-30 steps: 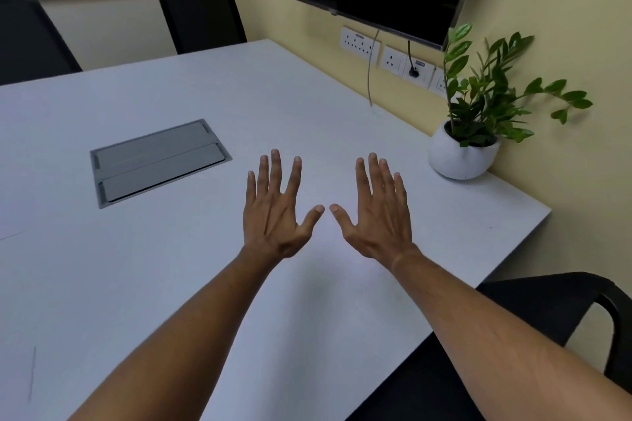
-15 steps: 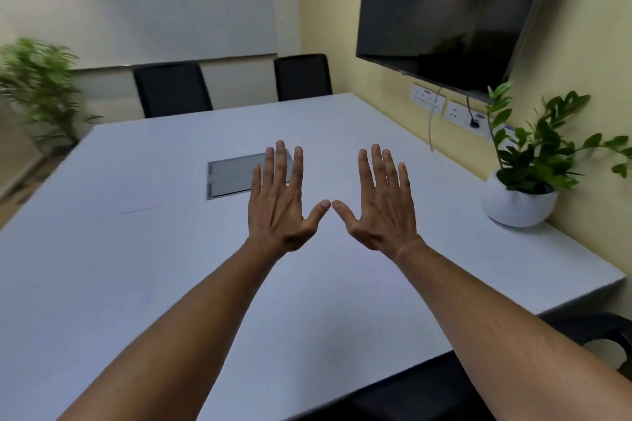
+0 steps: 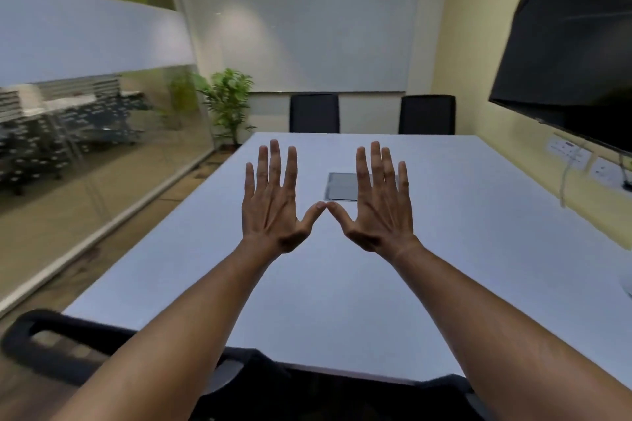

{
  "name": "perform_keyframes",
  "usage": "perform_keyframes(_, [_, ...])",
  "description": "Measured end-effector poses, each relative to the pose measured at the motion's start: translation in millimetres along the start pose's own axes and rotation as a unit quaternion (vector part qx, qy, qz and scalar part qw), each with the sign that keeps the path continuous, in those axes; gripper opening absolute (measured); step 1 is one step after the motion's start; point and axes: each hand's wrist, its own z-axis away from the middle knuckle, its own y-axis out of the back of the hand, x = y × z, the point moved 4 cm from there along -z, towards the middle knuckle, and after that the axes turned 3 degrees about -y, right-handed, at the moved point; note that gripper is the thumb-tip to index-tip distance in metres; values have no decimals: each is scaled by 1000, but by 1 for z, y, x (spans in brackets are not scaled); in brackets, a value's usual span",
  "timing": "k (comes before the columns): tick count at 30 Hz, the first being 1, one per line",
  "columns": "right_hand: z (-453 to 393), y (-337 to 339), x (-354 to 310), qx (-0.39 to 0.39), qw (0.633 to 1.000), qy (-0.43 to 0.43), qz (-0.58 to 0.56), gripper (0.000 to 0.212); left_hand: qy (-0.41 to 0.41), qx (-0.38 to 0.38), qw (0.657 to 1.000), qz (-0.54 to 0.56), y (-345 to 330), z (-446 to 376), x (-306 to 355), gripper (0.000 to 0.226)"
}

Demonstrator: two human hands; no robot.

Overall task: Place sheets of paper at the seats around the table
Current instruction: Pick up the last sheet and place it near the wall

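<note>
My left hand (image 3: pixel 273 202) and my right hand (image 3: pixel 378 205) are held up over the white table (image 3: pixel 461 249), backs toward me, fingers spread and holding nothing. The two thumb tips touch above the table's middle. No sheet of paper is in view. Two black chairs (image 3: pixel 314 113) (image 3: pixel 426 114) stand at the far end of the table. Another black chair (image 3: pixel 82 345) is at the near edge below my arms.
A grey cable hatch (image 3: pixel 342 186) is set into the table's middle, partly behind my right hand. A black TV (image 3: pixel 564 51) and wall sockets (image 3: pixel 569 152) are on the right wall. A potted plant (image 3: pixel 227 102) stands in the far left corner beside a glass partition (image 3: pixel 85 106).
The view has swung left and up, from the table's right corner to its full length. My hands have risen with it and the thumb tips have come together.
</note>
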Motion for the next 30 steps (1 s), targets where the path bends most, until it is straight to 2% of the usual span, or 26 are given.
perform_keyframes(11, [-1,-10,-222,21,990,100,-96,100,101,20,990,-97,92,99,-188,101])
perform_keyframes(20, [-6,-31,-403,21,987,111,-112,101,98,12,985,-142,135,160,-355,102])
perform_keyframes(30, [-44,-71,-533,28,987,121,-98,101,133,2,983,-124,136,170,-489,101])
